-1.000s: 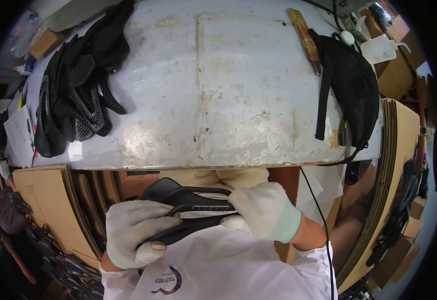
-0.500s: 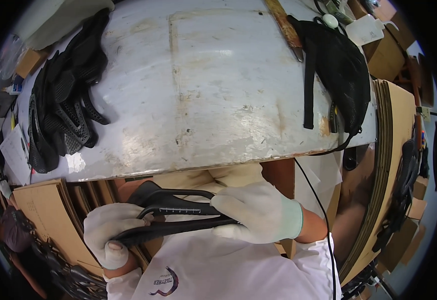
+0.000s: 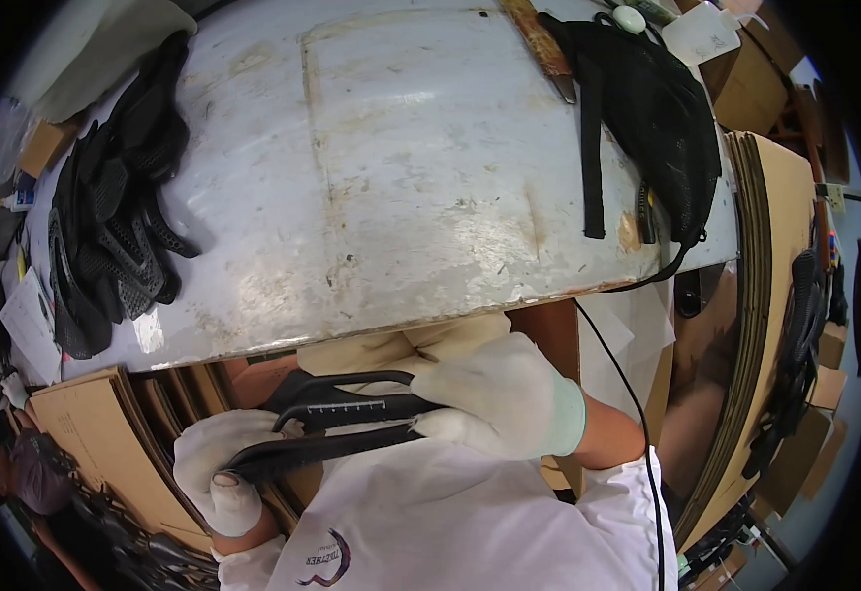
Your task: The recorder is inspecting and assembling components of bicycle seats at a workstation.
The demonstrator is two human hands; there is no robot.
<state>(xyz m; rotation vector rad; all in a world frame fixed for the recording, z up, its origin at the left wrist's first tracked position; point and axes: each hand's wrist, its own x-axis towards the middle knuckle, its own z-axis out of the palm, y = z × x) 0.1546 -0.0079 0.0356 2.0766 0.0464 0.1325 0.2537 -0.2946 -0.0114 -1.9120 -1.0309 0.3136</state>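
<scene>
A black bicycle saddle (image 3: 327, 445) is held in front of my body, just short of the table's near edge. Its underside rail, marked with a light scale, faces upward. My left hand (image 3: 216, 455), in a white glove with the thumb tip bare, is closed round the broad end. On the other end, my right hand (image 3: 494, 399), in a white glove with a pale green cuff, grips the narrow nose. The palms hide both ends of the saddle in part.
Several black perforated saddle pieces (image 3: 120, 197) are heaped on the worn white table (image 3: 411, 217) at left. A black pouch (image 3: 652, 128) and a rusty flat blade (image 3: 541, 44) lie at right. Cardboard sheets (image 3: 100, 448) stand at both sides. A black cable (image 3: 612, 369) hangs by my right arm.
The view has shifted slightly, so the table sits a little higher and further left. My right hand has tilted slightly upward with the saddle's nose. Both grips stay the same.
</scene>
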